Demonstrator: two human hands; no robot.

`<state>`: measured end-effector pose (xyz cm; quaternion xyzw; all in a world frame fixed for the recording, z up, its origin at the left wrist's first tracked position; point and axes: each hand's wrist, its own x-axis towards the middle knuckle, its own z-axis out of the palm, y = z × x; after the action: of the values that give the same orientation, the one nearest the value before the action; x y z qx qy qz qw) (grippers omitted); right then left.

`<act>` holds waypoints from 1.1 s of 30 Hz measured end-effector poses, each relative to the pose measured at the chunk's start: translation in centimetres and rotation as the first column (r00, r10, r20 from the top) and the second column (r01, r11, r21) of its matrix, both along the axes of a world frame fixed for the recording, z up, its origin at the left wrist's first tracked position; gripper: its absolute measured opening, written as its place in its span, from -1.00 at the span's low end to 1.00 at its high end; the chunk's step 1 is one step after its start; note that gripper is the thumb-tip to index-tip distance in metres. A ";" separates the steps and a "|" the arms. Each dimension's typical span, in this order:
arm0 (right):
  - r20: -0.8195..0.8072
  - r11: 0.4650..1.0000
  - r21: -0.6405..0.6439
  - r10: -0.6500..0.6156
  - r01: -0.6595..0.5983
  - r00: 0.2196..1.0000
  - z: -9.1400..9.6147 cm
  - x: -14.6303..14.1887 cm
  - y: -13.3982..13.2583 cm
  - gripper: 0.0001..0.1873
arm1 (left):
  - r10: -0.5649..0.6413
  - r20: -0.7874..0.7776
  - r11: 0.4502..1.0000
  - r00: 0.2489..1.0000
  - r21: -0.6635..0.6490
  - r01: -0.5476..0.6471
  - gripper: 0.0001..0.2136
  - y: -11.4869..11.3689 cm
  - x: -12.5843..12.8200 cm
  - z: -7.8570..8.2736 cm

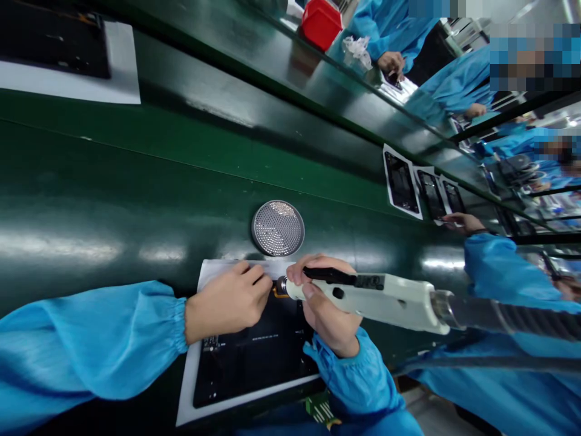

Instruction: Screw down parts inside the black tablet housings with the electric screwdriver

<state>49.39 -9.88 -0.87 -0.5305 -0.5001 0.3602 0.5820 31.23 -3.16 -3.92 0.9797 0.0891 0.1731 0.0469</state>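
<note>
The right hand (324, 306) gripped a white plastic tool (385, 300), its tip by a flat black panel (254, 357). The panel lay on white paper (187, 387) on the green surface (136, 200). The curled left hand (229, 303) sat at the panel's edge; I could not tell if it held anything.

The left hand (229, 303) curls down, the right hand (327, 306) seemingly clenched beside it.

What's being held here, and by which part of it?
The right hand grips a white hose-fed gun by its front body, behind the metal tip; the left hand holds nothing visible.
</note>
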 end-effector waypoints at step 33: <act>-0.056 0.991 0.122 0.065 -0.058 0.996 1.3 0.1 1.7 -0.75 | 0.096 0.003 0.995 0.995 0.030 -0.096 -0.77 -1.3 -0.2 -0.1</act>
<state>49.47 -8.18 0.40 -0.4678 -0.5193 0.3628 0.6163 31.06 -4.47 -4.00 0.9747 0.1335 0.1774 0.0238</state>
